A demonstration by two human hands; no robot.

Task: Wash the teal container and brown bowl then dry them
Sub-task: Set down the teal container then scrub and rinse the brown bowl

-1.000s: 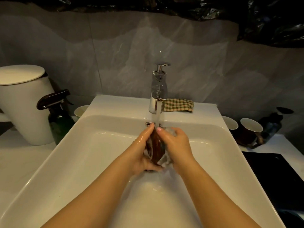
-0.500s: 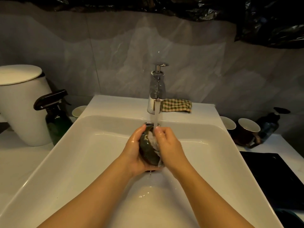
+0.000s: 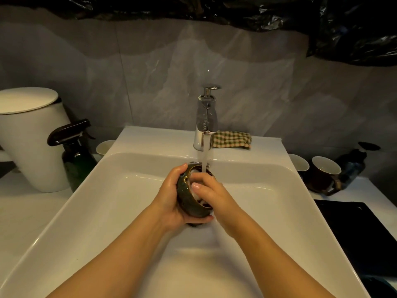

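Wall (image 3: 257,93): grey marbled tile, full width behind the basin.
Black sheeting (image 3: 214,11): crumpled plastic along the top edge, hanging lower at the right.
Sink (image 3: 86,222): white rectangular basin, wet, filling the lower centre.
Counter (image 3: 25,211): white, on both sides of the sink.
White bin (image 3: 30,147): tall and lidded, on the left counter, well apart from the basin.
Black panel (image 3: 361,233): flat, dark, on the right counter just beside the sink edge.
Left hand (image 3: 169,201): wraps the teal container from the left and from below, fingers over its top edge, thumb under it; a firm grasp.
Right hand (image 3: 212,196): fingers go into the container's mouth against white suds (image 3: 194,175); cannot tell whether they clasp anything.
Spray bottle (image 3: 77,164): dark green, black trigger, between bin and sink.
Tap (image 3: 206,119): chrome, upright on the back ledge, running.
Checked cloth (image 3: 232,139): bunched on the ledge, just right of the tap.
Pump bottle (image 3: 352,166): dark, far right, behind the mug.
Brown mug (image 3: 322,177): upright, pale inside, right counter.
Teal container (image 3: 189,203): over the basin's middle, tilted with its gold-rimmed mouth to the right, between both hands, under the tap.
White cups: one right of the sink (image 3: 299,163), one left (image 3: 105,147).
Water stream (image 3: 205,155): falls straight down to the container's upper rim.
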